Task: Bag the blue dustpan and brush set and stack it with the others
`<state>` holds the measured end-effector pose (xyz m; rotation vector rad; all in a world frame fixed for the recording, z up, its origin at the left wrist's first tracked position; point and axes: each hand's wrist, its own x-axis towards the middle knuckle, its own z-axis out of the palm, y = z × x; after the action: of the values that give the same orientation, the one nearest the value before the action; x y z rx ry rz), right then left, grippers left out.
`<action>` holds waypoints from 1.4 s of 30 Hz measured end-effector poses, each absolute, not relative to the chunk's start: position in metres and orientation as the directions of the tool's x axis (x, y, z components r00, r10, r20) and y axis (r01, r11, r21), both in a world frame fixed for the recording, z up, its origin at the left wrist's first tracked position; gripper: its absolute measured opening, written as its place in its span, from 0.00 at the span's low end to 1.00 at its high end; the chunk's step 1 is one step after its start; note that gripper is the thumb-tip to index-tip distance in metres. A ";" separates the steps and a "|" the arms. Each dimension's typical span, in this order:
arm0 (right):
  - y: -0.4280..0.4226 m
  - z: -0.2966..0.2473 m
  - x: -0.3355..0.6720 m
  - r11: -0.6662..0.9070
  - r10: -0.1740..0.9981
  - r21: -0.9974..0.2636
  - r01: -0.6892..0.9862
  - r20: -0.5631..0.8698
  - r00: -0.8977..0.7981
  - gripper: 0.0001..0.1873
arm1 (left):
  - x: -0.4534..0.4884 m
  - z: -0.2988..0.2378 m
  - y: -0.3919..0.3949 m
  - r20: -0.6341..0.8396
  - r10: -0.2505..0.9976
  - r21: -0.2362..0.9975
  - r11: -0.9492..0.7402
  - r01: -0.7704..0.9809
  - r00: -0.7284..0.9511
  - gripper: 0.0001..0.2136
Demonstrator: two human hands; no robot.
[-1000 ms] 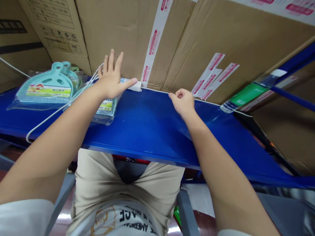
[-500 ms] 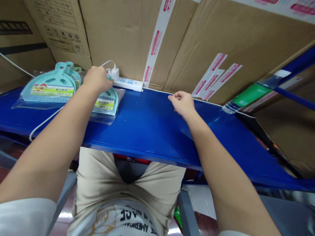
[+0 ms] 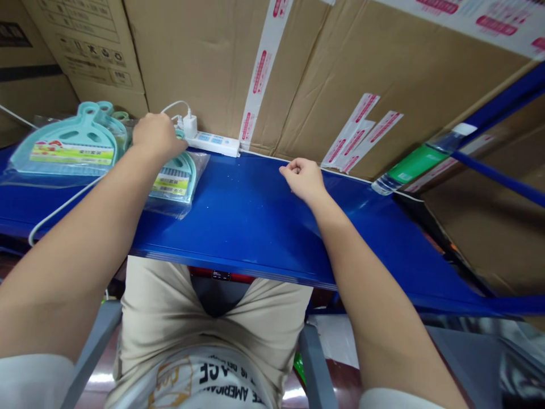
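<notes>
My left hand (image 3: 156,134) is curled closed at the back left of the blue shelf (image 3: 255,216), on the white cable (image 3: 68,199) just left of the white charger (image 3: 189,123) plugged into a white power strip (image 3: 212,142). Its fingertips are hidden, so what they grip is unclear. Under that hand lies a teal dustpan in a clear bag (image 3: 175,177). My right hand (image 3: 301,177) rests as a loose fist on the shelf near its back edge, holding nothing I can see.
Large taped cardboard boxes (image 3: 323,74) stand along the back of the shelf. More bagged teal dustpans (image 3: 68,145) lie at the far left. A water bottle with a green label (image 3: 419,162) lies at the right. The white cable trails off the shelf's front left edge.
My left hand, open and raised a second ago, has dropped and closed next to the charger. The power strip it covered now shows. My right hand has stayed put.
</notes>
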<state>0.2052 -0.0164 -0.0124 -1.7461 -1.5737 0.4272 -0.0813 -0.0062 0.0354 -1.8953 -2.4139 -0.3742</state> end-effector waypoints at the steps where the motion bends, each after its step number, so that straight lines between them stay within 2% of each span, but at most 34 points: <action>1: -0.016 -0.012 0.204 0.019 0.955 -0.705 0.709 0.223 0.196 0.20 | -0.077 0.035 -0.008 0.197 0.955 0.159 0.191 0.968 -0.221 0.28; 4: -0.016 -0.012 0.197 0.012 0.966 -0.754 0.657 0.179 0.187 0.21 | -0.057 0.034 -0.013 0.237 0.965 0.177 0.068 0.982 -0.110 0.27; 8: -0.016 -0.014 0.188 -0.075 0.997 -0.917 0.392 -0.058 0.054 0.17 | -0.015 0.021 -0.019 0.280 0.956 0.240 -0.153 0.958 0.083 0.21; 10: -0.015 -0.016 0.187 -0.128 0.988 -0.966 0.225 -0.145 -0.060 0.16 | 0.005 0.009 -0.021 0.378 0.887 0.291 -0.385 0.876 0.264 0.17; 12: -0.015 -0.019 0.188 -0.164 0.975 -0.981 0.107 -0.177 -0.132 0.16 | 0.019 -0.005 -0.023 0.450 0.782 0.299 -0.587 0.753 0.431 0.17; 15: -0.016 -0.023 0.191 -0.196 0.971 -0.978 0.070 -0.203 -0.124 0.08 | 0.023 -0.022 -0.022 0.481 0.687 0.316 -0.715 0.624 0.544 0.23; 20: -0.017 -0.023 0.194 -0.208 0.977 -0.967 0.150 -0.212 -0.013 0.09 | 0.002 -0.028 -0.008 0.565 0.692 0.354 -0.695 0.626 0.449 0.21; 23: -0.015 -0.019 0.203 -0.216 0.973 -0.964 0.152 -0.200 0.119 0.11 | -0.015 -0.027 0.002 0.596 0.714 0.360 -0.647 0.672 0.368 0.23; 26: -0.012 -0.012 0.220 -0.251 0.937 -0.959 0.132 -0.206 0.284 0.14 | -0.027 -0.027 0.011 0.578 0.752 0.380 -0.593 0.710 0.318 0.24; 29: -0.010 -0.008 0.238 -0.265 0.887 -0.962 0.071 -0.214 0.409 0.16 | -0.033 -0.030 0.016 0.499 0.796 0.384 -0.557 0.736 0.342 0.20; 32: -0.010 -0.005 0.250 -0.294 0.876 -0.952 0.081 -0.235 0.422 0.16 | -0.031 -0.032 0.016 0.410 0.800 0.353 -0.582 0.733 0.438 0.18; 37: -0.011 -0.005 0.255 -0.357 0.902 -0.897 0.261 -0.259 0.344 0.10 | -0.022 -0.028 0.006 0.364 0.734 0.306 -0.675 0.671 0.573 0.16; 42: -0.012 -0.006 0.255 -0.375 0.905 -0.892 0.252 -0.294 0.308 0.12 | -0.018 -0.027 0.001 0.247 0.752 0.304 -0.659 0.688 0.611 0.15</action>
<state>0.2549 -0.0124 -0.0063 -1.8142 -1.0357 1.0849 -0.0178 0.0009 -0.0274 -2.9779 -1.3437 -0.5956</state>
